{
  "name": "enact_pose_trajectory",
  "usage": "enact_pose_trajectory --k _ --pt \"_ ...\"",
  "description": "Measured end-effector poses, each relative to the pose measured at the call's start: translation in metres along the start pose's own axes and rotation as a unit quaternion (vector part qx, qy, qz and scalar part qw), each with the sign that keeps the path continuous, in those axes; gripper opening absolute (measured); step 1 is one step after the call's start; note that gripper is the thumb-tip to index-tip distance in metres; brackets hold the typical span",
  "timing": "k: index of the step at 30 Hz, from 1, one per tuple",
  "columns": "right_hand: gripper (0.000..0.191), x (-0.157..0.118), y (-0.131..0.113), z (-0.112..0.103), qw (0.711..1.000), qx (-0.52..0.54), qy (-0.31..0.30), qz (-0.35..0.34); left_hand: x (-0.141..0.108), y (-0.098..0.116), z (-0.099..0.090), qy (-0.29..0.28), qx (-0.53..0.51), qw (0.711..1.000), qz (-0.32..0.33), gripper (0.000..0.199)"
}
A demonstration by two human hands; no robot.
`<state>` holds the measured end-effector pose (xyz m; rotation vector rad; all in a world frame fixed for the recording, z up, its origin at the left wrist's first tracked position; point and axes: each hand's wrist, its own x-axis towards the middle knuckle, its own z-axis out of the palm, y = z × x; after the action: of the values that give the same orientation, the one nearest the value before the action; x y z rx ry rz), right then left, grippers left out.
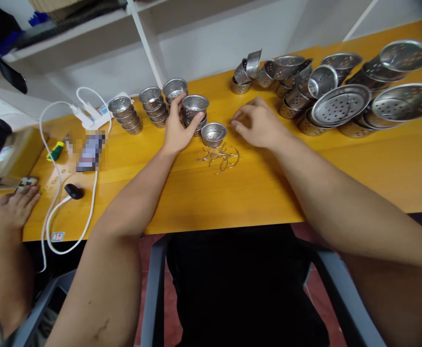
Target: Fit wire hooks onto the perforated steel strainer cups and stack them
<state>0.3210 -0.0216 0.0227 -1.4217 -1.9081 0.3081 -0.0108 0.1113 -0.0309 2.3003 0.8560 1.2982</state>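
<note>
At the left edge of the frame, another person's hand (14, 207) is rested on the counter (254, 188). To its right, a phone (90, 152), a white cable (94, 193) and a power strip (98, 115) are seen. In the upper middle, perforated metal cups are set in a left stack (126, 115), a middle stack (155, 108) and a rear stack (175, 86), the last partly hidden by the left hand (177, 130).

By that hand the upper cup (195, 105) is gripped at its side, thumb in front and fingers behind. More cups (198, 129) are seen directly beneath; whether it is fully seated in them cannot be told.

Just right of and below the left thumb, a low cup (214, 137) is stood upright, mouth up; being round, it is given no long axis. It is framed between the two hands, untouched by either, with the left thumb slightly nearer. Below it, thin curved wires (229, 159) are strewn in several directions.

To the right, the fingers of the right hand (259, 123) are curled and pointed left; whether a wire is pinched there cannot be told. Larger perforated containers (341, 106) are crowded at the upper right.
</note>
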Motion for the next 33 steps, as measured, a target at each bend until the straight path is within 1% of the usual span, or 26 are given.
enact_pose_trajectory --k 2,3,6,8,11,14,17,21,24,27,28,31,33 --pt "0.028 0.000 -0.012 -0.005 0.999 0.023 0.012 -0.036 -0.002 -0.011 0.004 -0.020 -0.004 1.000 0.000 0.122" --pt "0.028 -0.001 -0.018 -0.006 0.997 0.033 0.004 -0.063 -0.003 -0.015 0.006 -0.029 -0.007 1.000 0.000 0.123" --pt "0.028 -0.004 -0.032 -0.006 0.987 0.050 -0.047 -0.144 -0.004 -0.021 0.009 -0.042 -0.016 0.999 0.005 0.123" --pt "0.029 -0.007 -0.033 -0.001 0.981 0.050 -0.081 -0.167 -0.003 -0.023 0.010 -0.041 -0.018 0.999 0.005 0.120" --pt "0.027 -0.008 -0.028 0.006 0.978 0.040 -0.115 -0.168 0.000 -0.024 0.011 -0.045 -0.019 0.999 -0.005 0.116" --pt "0.021 -0.007 -0.021 0.005 0.979 0.029 -0.122 -0.161 0.001 -0.027 0.014 -0.056 -0.025 0.998 -0.016 0.117" --pt "0.025 -0.004 -0.019 0.002 0.980 0.017 -0.128 -0.153 0.003 -0.030 0.018 -0.057 -0.029 0.998 -0.018 0.121" --pt "0.034 -0.003 -0.024 0.001 0.984 -0.010 -0.122 -0.126 0.003 -0.031 0.022 -0.057 -0.028 0.998 -0.014 0.118" --pt "0.040 -0.004 -0.030 -0.002 0.992 -0.041 -0.094 -0.079 0.001 -0.019 0.021 -0.063 -0.010 0.998 0.007 0.122" --pt "0.042 -0.006 -0.036 -0.009 0.996 -0.060 -0.060 -0.021 -0.003 0.006 0.017 -0.089 0.006 0.995 0.034 0.132" --pt "0.043 -0.006 -0.036 -0.012 0.997 -0.058 -0.050 -0.007 -0.004 0.016 0.015 -0.094 0.006 0.995 0.037 0.132" --pt "0.050 -0.007 -0.036 -0.017 0.999 -0.040 -0.025 0.013 -0.005 0.038 0.009 -0.082 0.006 0.996 0.033 0.116" --pt "0.055 -0.007 -0.036 -0.018 0.999 -0.028 -0.021 0.023 -0.004 0.043 0.006 -0.057 0.000 0.998 0.018 0.102"
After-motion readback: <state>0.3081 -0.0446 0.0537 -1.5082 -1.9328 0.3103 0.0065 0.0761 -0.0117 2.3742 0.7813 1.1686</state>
